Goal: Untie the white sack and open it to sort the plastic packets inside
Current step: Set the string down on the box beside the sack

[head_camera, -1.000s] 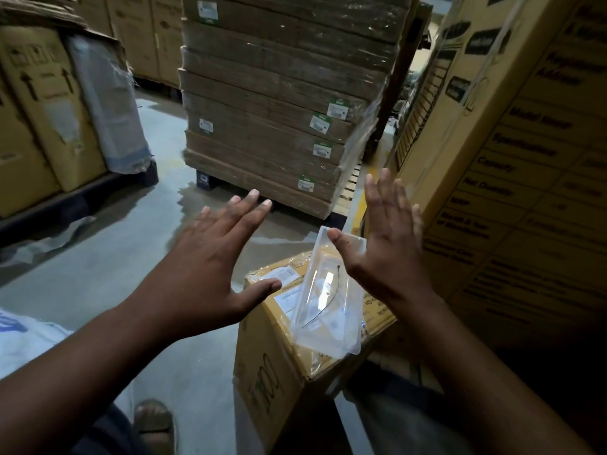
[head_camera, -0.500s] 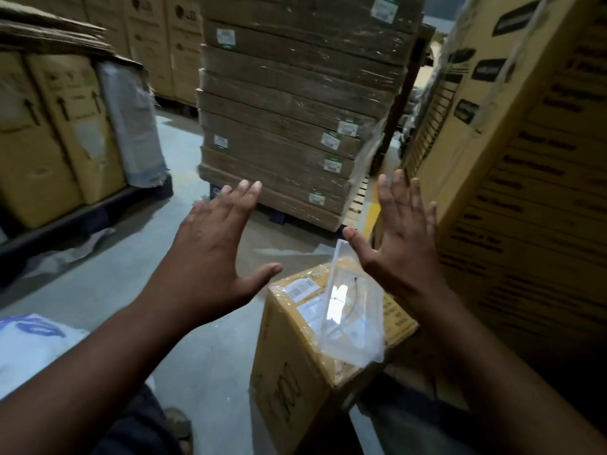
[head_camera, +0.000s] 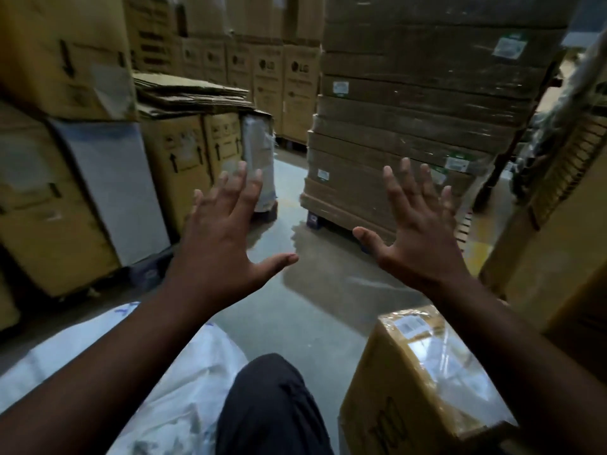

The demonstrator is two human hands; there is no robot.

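Observation:
The white sack [head_camera: 184, 382] lies on the floor at the lower left, partly behind my left forearm and my knee. Whether its mouth is tied cannot be seen. A clear plastic packet [head_camera: 460, 366] lies flat on top of a small yellow taped carton [head_camera: 404, 418] at the lower right. My left hand [head_camera: 223, 244] and my right hand [head_camera: 420, 238] are both raised in front of me, palms forward and fingers spread, holding nothing and well above the sack and the carton.
A wrapped pallet of flat brown cartons [head_camera: 410, 133] stands ahead. Tall yellow cartons [head_camera: 184, 159] line the left side, and another big carton [head_camera: 558, 257] rises at the right. Bare grey floor [head_camera: 315, 307] runs between them. My dark-trousered knee [head_camera: 272, 405] is at the bottom.
The view swung left and up, so the small carton dropped to the lower right and more of the sack shows. The packet that stood at my right hand now lies flat on the carton.

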